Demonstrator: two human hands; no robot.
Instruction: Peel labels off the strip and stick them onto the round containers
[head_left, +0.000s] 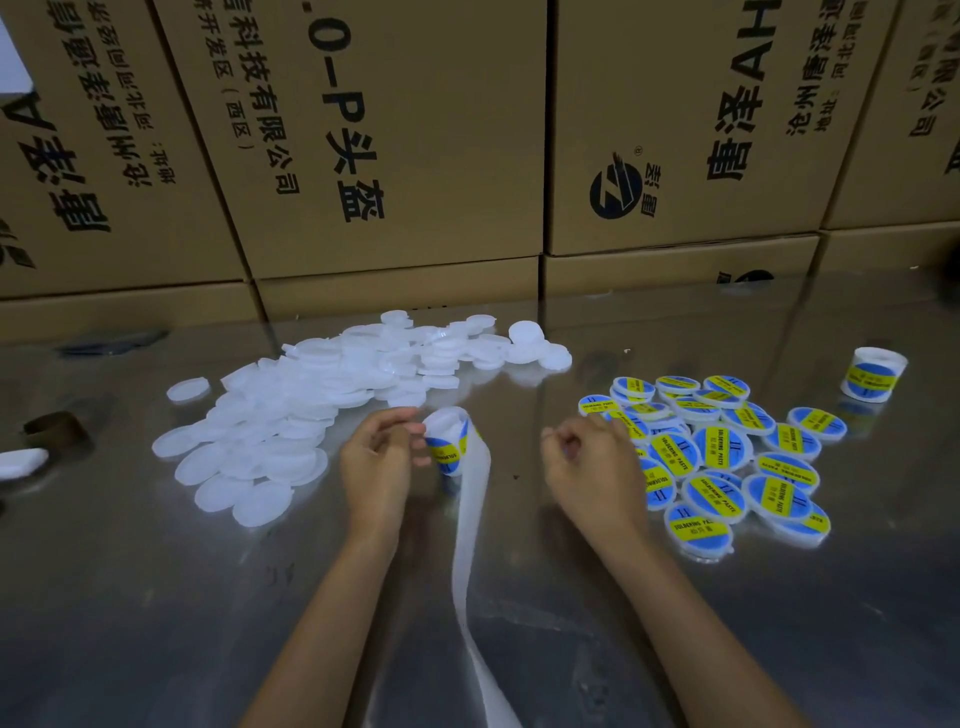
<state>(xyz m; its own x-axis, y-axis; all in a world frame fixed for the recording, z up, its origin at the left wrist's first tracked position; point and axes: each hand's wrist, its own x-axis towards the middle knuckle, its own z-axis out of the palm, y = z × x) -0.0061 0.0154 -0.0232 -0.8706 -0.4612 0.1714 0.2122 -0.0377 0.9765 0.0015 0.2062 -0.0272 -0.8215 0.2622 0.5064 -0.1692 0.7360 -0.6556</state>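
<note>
My left hand (382, 457) grips a small roll of blue-and-yellow labels (451, 441) at table centre. Its spent white backing strip (470, 551) trails down toward me. My right hand (587, 457) hovers just right of the roll with its fingers curled; I cannot see whether it pinches a label. A heap of plain white round containers (311, 405) lies to the left. A pile of labelled round containers (727, 457) lies to the right, touching my right hand's far side.
A second label roll (875, 382) stands at the far right. Stacked cardboard boxes (395, 156) wall off the back of the shiny metal table (156, 597). A white object (21, 462) and a dark ring (54, 428) sit at the left edge.
</note>
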